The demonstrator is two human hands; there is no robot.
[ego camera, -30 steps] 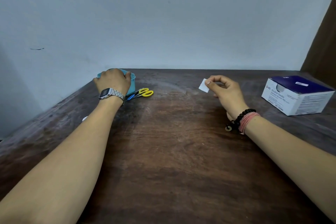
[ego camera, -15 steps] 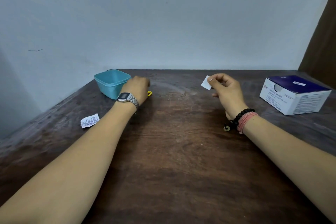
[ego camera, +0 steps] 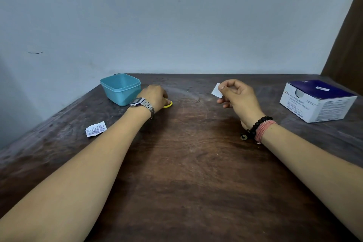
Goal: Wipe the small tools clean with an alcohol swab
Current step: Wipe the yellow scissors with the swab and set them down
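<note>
My right hand point(ego camera: 238, 97) pinches a small white alcohol swab point(ego camera: 217, 90) between thumb and forefinger, held up above the dark wooden table point(ego camera: 192, 163). My left hand point(ego camera: 155, 96), with a metal watch on the wrist, lies over the small scissors point(ego camera: 168, 104) just right of the teal tub. Only a bit of a yellow handle loop shows under the fingers; the blades are hidden. Whether the fingers grip the scissors is not clear.
A teal plastic tub point(ego camera: 120, 88) stands at the back left near the wall. A torn white swab wrapper point(ego camera: 95, 128) lies left of my left forearm. A white and purple box of alcohol swabs point(ego camera: 316, 100) sits at the right.
My left hand left the teal tub and moved right onto the scissors, covering them. My right hand with the swab has barely shifted.
</note>
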